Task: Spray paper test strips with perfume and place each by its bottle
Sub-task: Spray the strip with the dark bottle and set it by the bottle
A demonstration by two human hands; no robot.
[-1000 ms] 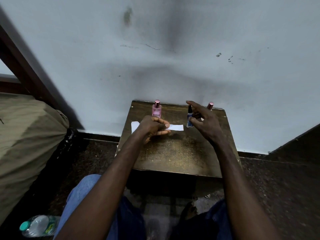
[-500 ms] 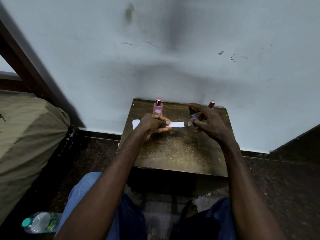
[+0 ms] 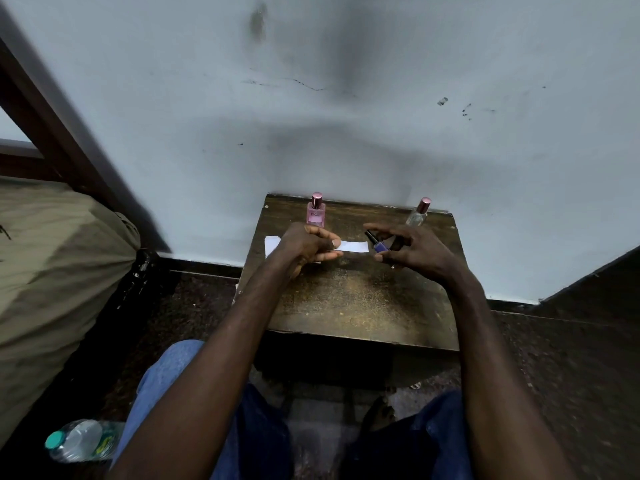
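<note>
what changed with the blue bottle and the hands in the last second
The right hand closed on the small blue bottle, lifted it off the table and tilted its cap toward the paper strip. The left hand still holds the strip; pink bottle and clear bottle stayed put.

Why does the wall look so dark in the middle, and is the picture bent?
Head view: the dark patch on the wall above the table looks like a soft shadow; the wide lens bows straight edges; the blue bottle in the right hand looks slightly blurred.

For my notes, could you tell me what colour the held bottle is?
Blue-purple bottle, dark cap, in the head view.
</note>
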